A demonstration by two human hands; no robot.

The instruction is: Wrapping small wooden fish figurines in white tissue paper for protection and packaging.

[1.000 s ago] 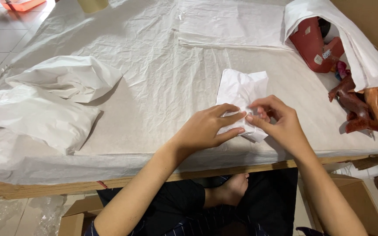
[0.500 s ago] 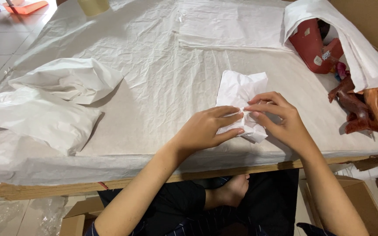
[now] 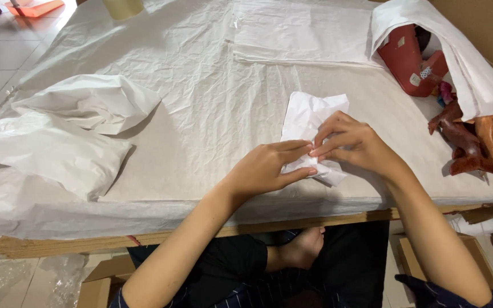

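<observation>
on the papered table [image 3: 201, 114], both hands' grip pinching white paper bundle [image 3: 309, 117], contents hidden

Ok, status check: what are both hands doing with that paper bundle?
Left hand and right hand both pressing on the white paper bundle. Bundle lies flat on the paper-covered table. Nothing in the way.

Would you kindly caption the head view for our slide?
Both hands, left and right, press a crumpled white paper bundle on the paper-covered table.
</observation>
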